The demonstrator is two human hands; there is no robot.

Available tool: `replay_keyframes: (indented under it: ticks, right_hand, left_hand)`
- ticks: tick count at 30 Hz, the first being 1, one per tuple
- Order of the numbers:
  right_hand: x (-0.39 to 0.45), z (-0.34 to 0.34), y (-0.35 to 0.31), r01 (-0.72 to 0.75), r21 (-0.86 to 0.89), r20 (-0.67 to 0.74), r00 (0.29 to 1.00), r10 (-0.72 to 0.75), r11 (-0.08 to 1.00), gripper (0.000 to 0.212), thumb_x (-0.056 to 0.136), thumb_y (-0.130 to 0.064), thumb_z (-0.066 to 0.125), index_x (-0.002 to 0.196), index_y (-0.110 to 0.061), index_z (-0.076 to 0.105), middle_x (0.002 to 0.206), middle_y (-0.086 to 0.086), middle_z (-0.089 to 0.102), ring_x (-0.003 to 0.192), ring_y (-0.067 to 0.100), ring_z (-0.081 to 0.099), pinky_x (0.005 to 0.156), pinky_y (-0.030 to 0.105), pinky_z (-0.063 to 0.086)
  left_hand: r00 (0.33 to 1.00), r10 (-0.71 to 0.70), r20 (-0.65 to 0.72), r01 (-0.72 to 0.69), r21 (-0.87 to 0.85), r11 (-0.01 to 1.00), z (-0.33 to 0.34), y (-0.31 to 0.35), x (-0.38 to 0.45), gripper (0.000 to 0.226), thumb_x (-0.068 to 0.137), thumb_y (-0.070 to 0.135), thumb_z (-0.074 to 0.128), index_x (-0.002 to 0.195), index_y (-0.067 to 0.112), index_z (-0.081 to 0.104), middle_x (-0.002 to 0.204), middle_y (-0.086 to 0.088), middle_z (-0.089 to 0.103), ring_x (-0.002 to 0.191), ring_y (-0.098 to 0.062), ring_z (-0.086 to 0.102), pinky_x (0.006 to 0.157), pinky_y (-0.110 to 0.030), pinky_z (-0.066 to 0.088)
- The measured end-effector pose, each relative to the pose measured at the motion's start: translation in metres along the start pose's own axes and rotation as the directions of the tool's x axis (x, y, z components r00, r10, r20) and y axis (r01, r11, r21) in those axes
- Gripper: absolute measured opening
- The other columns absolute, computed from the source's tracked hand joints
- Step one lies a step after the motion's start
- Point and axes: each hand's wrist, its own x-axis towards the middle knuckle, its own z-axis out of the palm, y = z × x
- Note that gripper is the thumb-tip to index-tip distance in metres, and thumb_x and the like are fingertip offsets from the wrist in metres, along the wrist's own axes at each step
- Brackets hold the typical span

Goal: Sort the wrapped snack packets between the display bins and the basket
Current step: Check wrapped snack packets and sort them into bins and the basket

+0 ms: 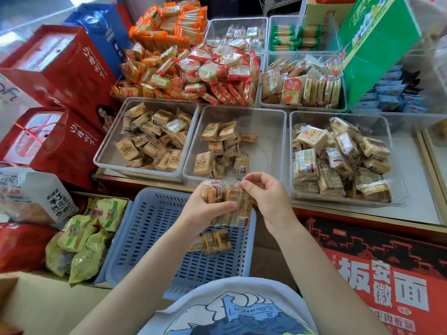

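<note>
My left hand point(200, 213) grips a stack of clear-wrapped tan snack packets point(235, 206) above the blue slotted basket point(150, 228). My right hand point(266, 194) pinches the top edge of the rightmost packet in that stack. A few more packets point(217, 241) lie in the basket under my hands. Just beyond stand three clear display bins: the left bin point(108, 151) and the right bin point(396, 189) well filled, the middle bin point(268, 141) holding a smaller pile of the same tan packets.
Further bins behind hold orange, red and green wrapped snacks point(217, 68). Red gift bags point(60, 141) stand on the left, a green carton point(377, 44) leans at the right. Green bags point(82, 238) lie left of the basket, a red-black box point(387, 274) right.
</note>
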Motion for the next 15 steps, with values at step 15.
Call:
replay_keyframes:
  ticks: [15]
  right_hand:
    - [-0.005,-0.003,-0.007,-0.221,0.278,0.159,0.97,0.182,0.935,0.018,0.106,-0.022,0.049,0.093,-0.013,0.058,0.083,0.005,0.073,0.074,0.014,0.067,0.072,0.032,0.053]
  left_hand:
    - [0.993,-0.113,0.029,0.116,-0.126,0.985,-0.012,0.011,-0.009,0.057,0.083,0.039,0.076,0.125,0.005,0.058,0.114,-0.021,0.073,0.1,-0.03,0.073,0.085,-0.045,0.061]
